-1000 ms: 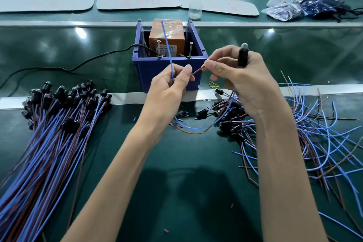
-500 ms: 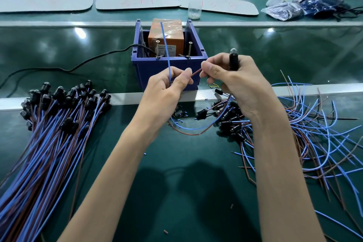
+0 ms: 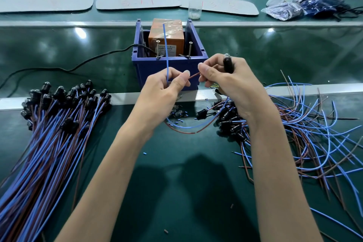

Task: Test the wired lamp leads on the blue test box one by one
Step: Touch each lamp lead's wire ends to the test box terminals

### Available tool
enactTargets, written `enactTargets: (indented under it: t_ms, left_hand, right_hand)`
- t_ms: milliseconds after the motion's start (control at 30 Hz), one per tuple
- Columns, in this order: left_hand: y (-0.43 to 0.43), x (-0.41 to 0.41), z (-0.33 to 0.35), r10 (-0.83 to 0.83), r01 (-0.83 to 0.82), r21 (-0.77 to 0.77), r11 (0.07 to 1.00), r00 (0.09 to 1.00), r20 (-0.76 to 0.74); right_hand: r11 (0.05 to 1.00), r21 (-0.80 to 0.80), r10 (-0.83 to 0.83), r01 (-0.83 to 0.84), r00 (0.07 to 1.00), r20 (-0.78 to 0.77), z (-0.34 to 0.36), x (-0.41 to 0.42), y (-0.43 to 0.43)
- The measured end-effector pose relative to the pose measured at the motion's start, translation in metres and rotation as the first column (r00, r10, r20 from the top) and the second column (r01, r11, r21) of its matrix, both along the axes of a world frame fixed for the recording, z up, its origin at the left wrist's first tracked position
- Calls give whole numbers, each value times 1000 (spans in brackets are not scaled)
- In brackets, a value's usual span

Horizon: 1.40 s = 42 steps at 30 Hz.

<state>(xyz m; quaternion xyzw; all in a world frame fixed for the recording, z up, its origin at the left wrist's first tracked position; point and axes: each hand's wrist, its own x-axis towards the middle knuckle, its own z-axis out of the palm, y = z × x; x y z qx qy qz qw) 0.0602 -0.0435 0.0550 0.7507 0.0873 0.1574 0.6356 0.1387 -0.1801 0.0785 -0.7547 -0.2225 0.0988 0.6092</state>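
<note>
The blue test box (image 3: 169, 66) stands at the middle of the bench, with an orange block (image 3: 167, 35) inside and two upright screws (image 3: 157, 49) at its front rim. My left hand (image 3: 165, 88) pinches a blue lead (image 3: 166, 49) that points up in front of the box. My right hand (image 3: 229, 78) holds a black lamp holder (image 3: 227, 64) upright and pinches the brown lead (image 3: 193, 76) between thumb and finger. Both leads loop down below my hands. Neither lead touches a screw.
A tidy bundle of wired lamps (image 3: 49, 133) lies at the left. A loose tangle of wired lamps (image 3: 304, 133) lies at the right. A black cable (image 3: 78, 66) runs left from the box. Bags (image 3: 306, 9) and a small clear cup (image 3: 194, 11) sit at the back.
Both hands have dropped slightly and drawn nearer to me with the leads. The lamp holder sits lower in my right hand than a second ago.
</note>
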Motion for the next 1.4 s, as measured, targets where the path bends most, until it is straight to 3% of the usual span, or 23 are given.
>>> enactTargets:
  t_ms: [200,400,567,767,833,967,1067,1200,1300,1400]
  left_hand:
    - [3,2,-3,14,-9,84,996,998,-59]
    - [6,1,-2,4,3,90,996,997,-78]
    - [14,0,-1,45,-36,102,994,996,-83]
    - [22,-1,1,87,-81,80,994,993,-83]
    - [19,-1,0,97,-92,65,994,992,-76]
    - [7,5,-1,195,-196,-107,975,981,-22]
    - [-2,7,-1,182,-185,-203,962,983,-33]
    - [-3,4,-6,59,-57,32,998,996,-70]
    - [1,3,-9,20,-3,194,981,996,-87]
    - [5,2,-9,-21,49,295,954,995,-98]
  right_hand:
    - [980,-197,-36,39,999,20,-5,3,5]
    - [973,-226,-34,46,998,56,-6,2,6]
    - [968,-204,-137,146,989,58,-9,6,7]
    - [953,-302,32,-36,999,-19,-12,6,1]
    - [948,-318,15,-32,998,-58,-15,5,4]
    - [960,-227,-164,166,986,28,-14,4,11]
    - [968,-13,-251,252,967,51,-8,3,14]
    - [963,200,-201,180,975,91,0,0,7]
    - [980,194,-59,39,994,94,0,-2,5]
    - [983,182,-35,15,993,110,-2,-3,9]
